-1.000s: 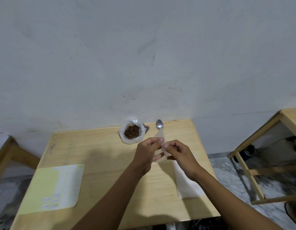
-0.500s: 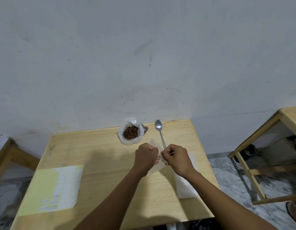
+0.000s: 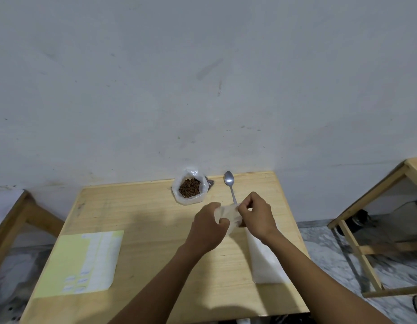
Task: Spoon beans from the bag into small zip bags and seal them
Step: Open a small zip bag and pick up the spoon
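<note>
My hands have drifted right; my left hand (image 3: pixel 211 224) and right hand (image 3: pixel 255 215) each keep a pinching grip on the small zip bag (image 3: pixel 228 215) above the worktop (image 3: pixel 156 218).

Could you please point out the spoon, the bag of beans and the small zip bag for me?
spoon (image 3: pixel 228 179), head view, on its bowl.
bag of beans (image 3: pixel 189 187), head view, on the beans.
small zip bag (image 3: pixel 229 215), head view, on the film between both hands.

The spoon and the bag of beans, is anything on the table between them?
Nothing big. In the head view, bare wood separates the spoon from the bean bag; only a small dark thing peeks out beside the bag, too small to identify.
</note>
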Motion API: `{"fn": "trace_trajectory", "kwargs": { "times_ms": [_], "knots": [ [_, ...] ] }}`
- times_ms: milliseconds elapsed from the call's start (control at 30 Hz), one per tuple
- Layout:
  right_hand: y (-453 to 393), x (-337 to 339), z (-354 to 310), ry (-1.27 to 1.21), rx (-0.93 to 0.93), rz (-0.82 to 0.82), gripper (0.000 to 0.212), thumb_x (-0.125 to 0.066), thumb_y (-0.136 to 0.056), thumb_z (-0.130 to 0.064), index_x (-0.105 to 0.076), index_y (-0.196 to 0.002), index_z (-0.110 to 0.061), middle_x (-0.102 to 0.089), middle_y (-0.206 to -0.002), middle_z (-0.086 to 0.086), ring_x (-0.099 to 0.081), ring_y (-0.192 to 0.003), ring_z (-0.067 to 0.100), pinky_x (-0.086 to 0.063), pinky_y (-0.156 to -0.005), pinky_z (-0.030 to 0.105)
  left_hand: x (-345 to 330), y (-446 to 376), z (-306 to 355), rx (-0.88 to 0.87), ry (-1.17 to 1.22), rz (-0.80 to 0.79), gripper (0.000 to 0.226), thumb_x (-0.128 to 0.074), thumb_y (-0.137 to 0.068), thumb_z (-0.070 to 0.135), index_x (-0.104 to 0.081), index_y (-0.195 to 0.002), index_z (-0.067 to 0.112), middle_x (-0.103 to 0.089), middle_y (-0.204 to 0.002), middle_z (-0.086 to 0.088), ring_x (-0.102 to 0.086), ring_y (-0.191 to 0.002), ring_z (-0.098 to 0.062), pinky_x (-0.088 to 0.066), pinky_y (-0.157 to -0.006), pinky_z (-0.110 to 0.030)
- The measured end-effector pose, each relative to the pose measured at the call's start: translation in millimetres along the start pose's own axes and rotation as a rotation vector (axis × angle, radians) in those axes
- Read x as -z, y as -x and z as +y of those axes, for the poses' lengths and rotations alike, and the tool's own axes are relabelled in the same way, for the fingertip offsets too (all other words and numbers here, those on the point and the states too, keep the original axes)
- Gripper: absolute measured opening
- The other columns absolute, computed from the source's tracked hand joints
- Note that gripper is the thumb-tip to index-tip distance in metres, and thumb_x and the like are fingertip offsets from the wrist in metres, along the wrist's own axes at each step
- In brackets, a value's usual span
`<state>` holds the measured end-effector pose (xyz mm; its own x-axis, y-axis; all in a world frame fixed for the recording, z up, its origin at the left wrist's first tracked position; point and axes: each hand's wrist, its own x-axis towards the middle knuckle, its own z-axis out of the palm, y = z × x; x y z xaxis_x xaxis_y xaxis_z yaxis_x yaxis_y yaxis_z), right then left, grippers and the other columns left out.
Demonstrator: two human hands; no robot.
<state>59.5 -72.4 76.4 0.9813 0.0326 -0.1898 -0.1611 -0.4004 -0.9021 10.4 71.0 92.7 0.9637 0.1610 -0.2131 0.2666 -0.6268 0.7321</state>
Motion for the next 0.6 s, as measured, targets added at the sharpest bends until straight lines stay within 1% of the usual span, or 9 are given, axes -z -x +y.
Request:
{"fn": "trace_trajectory", "kwargs": {
  "times_ms": [100, 167, 233, 267, 333, 400, 467, 533, 600],
  "knots": [
    [-4, -1, 0, -0.073, -0.021, 0.024, 0.013, -0.054, -0.09, -0.006, -0.047, -0.083, 0.002, -0.059, -0.089, 0.022, -0.064, -0.062, 0.028, -0.06, -0.056, 0.05, 2, 2, 3, 0.038, -0.018, -0.016, 0.04, -0.054, -0.086, 0.026, -0.058, -0.125, 0.017, -0.065, -0.12, 0.002, -0.058, -0.103, -0.014, -0.047, -0.091, -0.029],
    [-4, -2, 2, -0.122, -0.044, 0.028, 0.012, -0.054, -0.09, -0.004, -0.048, -0.082, 0.003, -0.058, -0.092, 0.025, -0.064, -0.064, 0.029, -0.061, -0.056, 0.048, 1, 3, 0, -0.007, -0.04, 0.001, 0.041, -0.054, -0.087, 0.028, -0.057, -0.127, 0.018, -0.063, -0.124, 0.003, -0.057, -0.108, -0.013, -0.045, -0.094, -0.028],
    [-6, 0, 4, -0.208, -0.107, 0.015, 0.013, -0.055, -0.09, -0.003, -0.048, -0.08, 0.001, -0.06, -0.096, 0.028, -0.065, -0.073, 0.04, -0.061, -0.057, 0.045, 3, 5, -2, -0.119, -0.024, 0.027, 0.042, -0.056, -0.091, 0.031, -0.054, -0.131, 0.018, -0.059, -0.129, 0.007, -0.053, -0.115, -0.009, -0.037, -0.092, -0.017],
    [-7, 0, 4, -0.262, -0.151, -0.004, 0.014, -0.055, -0.09, -0.002, -0.048, -0.078, -0.001, -0.062, -0.098, 0.027, -0.065, -0.073, 0.042, -0.061, -0.059, 0.046, 4, 7, -5, -0.191, -0.007, 0.031, 0.044, -0.059, -0.092, 0.035, -0.053, -0.132, 0.018, -0.058, -0.126, 0.011, -0.051, -0.113, -0.005, -0.034, -0.088, -0.011],
    [-9, 0, 1, -0.354, -0.219, -0.055, 0.016, -0.055, -0.091, 0.0, -0.048, -0.078, -0.006, -0.067, -0.098, 0.024, -0.066, -0.067, 0.036, -0.062, -0.062, 0.048, 3, 7, -17, -0.302, -0.046, 0.047, 0.06, -0.068, -0.083, 0.05, -0.049, -0.134, 0.022, -0.056, -0.123, 0.015, -0.05, -0.11, -0.003, -0.037, -0.089, -0.015],
    [-9, -6, -3, -0.416, -0.263, -0.115, 0.016, -0.054, -0.092, 0.001, -0.047, -0.08, -0.007, -0.067, -0.095, 0.022, -0.065, -0.065, 0.031, -0.062, -0.062, 0.042, -2, 2, -36, -0.293, -0.195, 0.053, 0.09, -0.069, -0.072, 0.063, -0.034, -0.145, 0.024, -0.047, -0.138, 0.01, -0.042, -0.125, -0.01, -0.036, -0.104, -0.03],
    [-10, -14, -6, -0.462, -0.305, -0.166, 0.014, -0.054, -0.091, 0.001, -0.047, -0.083, -0.007, -0.065, -0.097, 0.023, -0.064, -0.068, 0.033, -0.061, -0.062, 0.039, -6, 0, -50, -0.246, -0.267, 0.112, 0.1, -0.073, -0.07, 0.058, -0.027, -0.149, 0.02, -0.04, -0.146, 0.002, -0.038, -0.131, -0.019, -0.034, -0.109, -0.036],
    [-15, -22, -6, -0.473, -0.341, -0.197, 0.011, -0.055, -0.091, 0.0, -0.048, -0.087, -0.007, -0.066, -0.101, 0.025, -0.064, -0.072, 0.035, -0.06, -0.06, 0.036, -6, 1, -56, -0.241, -0.274, 0.173, 0.092, -0.077, -0.072, 0.045, -0.033, -0.146, 0.013, -0.046, -0.143, -0.004, -0.044, -0.127, -0.025, -0.035, -0.105, -0.033],
    [-19, -25, -5, -0.455, -0.345, -0.252, 0.01, -0.057, -0.092, -0.002, -0.05, -0.087, -0.007, -0.067, -0.092, 0.02, -0.062, -0.068, 0.029, -0.057, -0.055, 0.029, -1, -1, -62, -0.24, -0.28, 0.227, 0.082, -0.08, -0.072, 0.04, -0.043, -0.14, 0.013, -0.055, -0.133, -0.004, -0.051, -0.12, -0.026, -0.036, -0.098, -0.031]
  ]
}}
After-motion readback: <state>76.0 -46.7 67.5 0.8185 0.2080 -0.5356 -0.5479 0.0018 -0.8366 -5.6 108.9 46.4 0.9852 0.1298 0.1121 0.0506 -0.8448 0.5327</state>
